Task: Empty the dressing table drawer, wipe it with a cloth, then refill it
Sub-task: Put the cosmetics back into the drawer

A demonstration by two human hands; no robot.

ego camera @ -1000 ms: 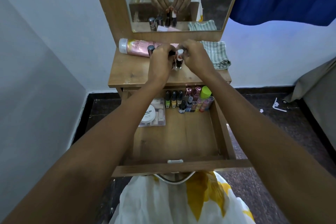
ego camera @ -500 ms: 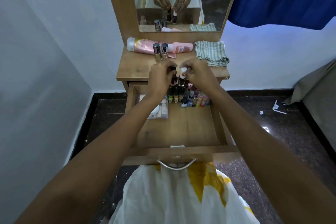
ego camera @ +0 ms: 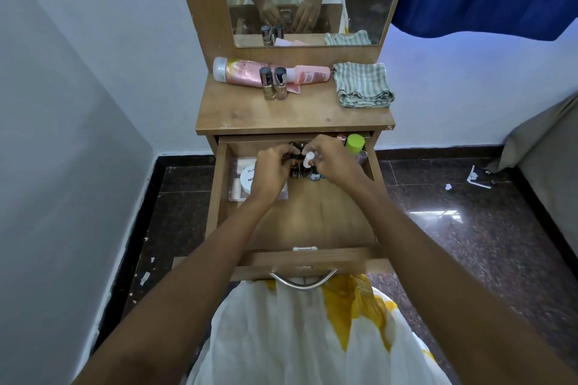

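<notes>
Drawer stands pulled fully out toward the person, so both hands can reach its far end at twelve o'clock, where the small bottles crowd together. A folded striped cloth waits on the tabletop at one o'clock, seemingly for wiping. Both forearms stretch forward and converge. The left hand curls its fingers around dark little bottles; the right hand pinches a white-capped bottle between thumb and fingertips.

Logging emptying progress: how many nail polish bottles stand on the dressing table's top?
2: the gold-tinted bottle with a dark cap and the pinkish bottle beside it, both upright, in front of the lying pink tubes. None appear hidden there.
</notes>
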